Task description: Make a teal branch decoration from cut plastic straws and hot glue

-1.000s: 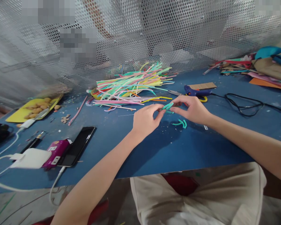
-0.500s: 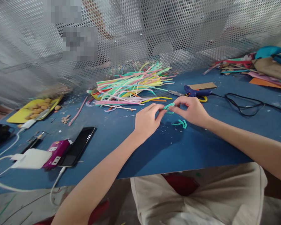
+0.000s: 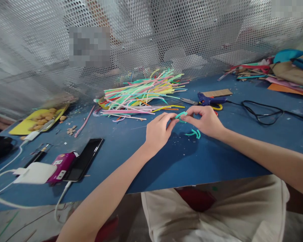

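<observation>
Between my two hands, above the blue table, is a small bent piece of teal pipe cleaner [image 3: 181,115]. My left hand [image 3: 159,130] pinches its left end between thumb and fingers. The fingertips of my right hand [image 3: 204,120] are closed on its right side. Just below them on the table lie a few short teal pieces [image 3: 194,133], bent and crossing each other, with tiny scraps around. Behind my hands is a large heap of pipe cleaners [image 3: 141,92] in many colours.
A blue glue gun [image 3: 212,99] with a black cable and scissors [image 3: 189,101] lie behind my right hand. At left are a phone [image 3: 84,159], a purple power block [image 3: 63,167], a white charger [image 3: 37,173] and a yellow tray [image 3: 20,126]. A perforated metal screen [image 3: 131,43] stands behind.
The fingers of my right hand have shifted slightly to the left along the teal piece. My left hand keeps its pinch. The whole view has moved a little.
</observation>
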### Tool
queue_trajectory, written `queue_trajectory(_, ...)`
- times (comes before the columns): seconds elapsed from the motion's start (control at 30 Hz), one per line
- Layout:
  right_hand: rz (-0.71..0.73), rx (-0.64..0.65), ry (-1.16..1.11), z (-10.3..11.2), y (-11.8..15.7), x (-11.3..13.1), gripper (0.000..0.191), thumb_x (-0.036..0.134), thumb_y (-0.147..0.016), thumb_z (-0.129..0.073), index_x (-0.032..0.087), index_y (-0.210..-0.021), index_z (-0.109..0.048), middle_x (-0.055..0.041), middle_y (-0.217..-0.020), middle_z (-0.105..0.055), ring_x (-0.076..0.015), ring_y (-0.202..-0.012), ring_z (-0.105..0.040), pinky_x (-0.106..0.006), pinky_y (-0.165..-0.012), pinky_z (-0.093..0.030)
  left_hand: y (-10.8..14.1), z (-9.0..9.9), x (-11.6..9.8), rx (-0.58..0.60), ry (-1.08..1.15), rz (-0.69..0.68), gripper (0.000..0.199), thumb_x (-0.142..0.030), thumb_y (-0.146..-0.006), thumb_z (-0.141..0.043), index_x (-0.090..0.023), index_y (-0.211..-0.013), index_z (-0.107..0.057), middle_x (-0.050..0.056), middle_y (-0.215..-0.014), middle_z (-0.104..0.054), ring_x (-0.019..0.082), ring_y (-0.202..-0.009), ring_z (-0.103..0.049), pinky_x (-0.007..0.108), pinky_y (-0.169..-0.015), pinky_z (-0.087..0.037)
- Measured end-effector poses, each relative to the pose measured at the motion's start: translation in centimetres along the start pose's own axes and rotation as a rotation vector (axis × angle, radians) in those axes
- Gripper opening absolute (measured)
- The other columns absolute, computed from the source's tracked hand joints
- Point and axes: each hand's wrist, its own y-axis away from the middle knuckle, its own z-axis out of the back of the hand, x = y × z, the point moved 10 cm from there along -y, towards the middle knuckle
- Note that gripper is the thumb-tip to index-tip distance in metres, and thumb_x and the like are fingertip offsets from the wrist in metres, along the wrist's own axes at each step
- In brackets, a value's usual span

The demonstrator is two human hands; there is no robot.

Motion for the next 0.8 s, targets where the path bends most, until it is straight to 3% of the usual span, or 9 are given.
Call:
queue_trajectory(0.27, 0.038, 0.032, -0.026, -0.2, 0.0, 0.3, 0.021, 0.040, -0.089, -0.072, 0.020, -0.082, -0.077, -0.0046, -0.083, -0.076, -0.0203, -0.078, -0.068, -0.036, -0.076, -0.052, -0.1, 0.1, 0.2, 0.044, 0.125, 0.093, 0.024, -0.042, -0.101, -0.059, -0.021, -0.101, -0.072, 0.001, -0.092, -0.075, 0.011, -0.067, -0.057, 0.026, -0.063, -0.041)
queue_trajectory(0.53, 0.180, 0.154, -0.104, -0.1, -0.2, 1.7, 0.031, 0.036, -0.094, -0.067, 0.023, -0.121, -0.075, -0.0061, -0.104, -0.077, -0.0190, -0.086, -0.067, -0.035, -0.079, -0.053, -0.3, -0.4, 1.6, 0.118, 0.333, 0.194, 0.027, -0.043, -0.096, -0.062, -0.019, -0.094, -0.074, 0.000, -0.078, -0.070, 0.011, -0.060, -0.048, 0.025, -0.060, -0.037)
queue_trajectory(0.8, 0.189, 0.242, -0.207, 0.1, -0.6, 1.5, 0.018, 0.039, -0.089, -0.076, 0.023, -0.096, -0.079, -0.0043, -0.090, -0.077, -0.0188, -0.081, -0.068, -0.034, -0.074, -0.054, -0.3, -1.0, 0.9, 0.241, 0.458, 0.179, 0.026, -0.042, -0.094, -0.065, -0.018, -0.090, -0.072, -0.002, -0.071, -0.062, 0.009, -0.055, -0.038, 0.024, -0.055, -0.031)
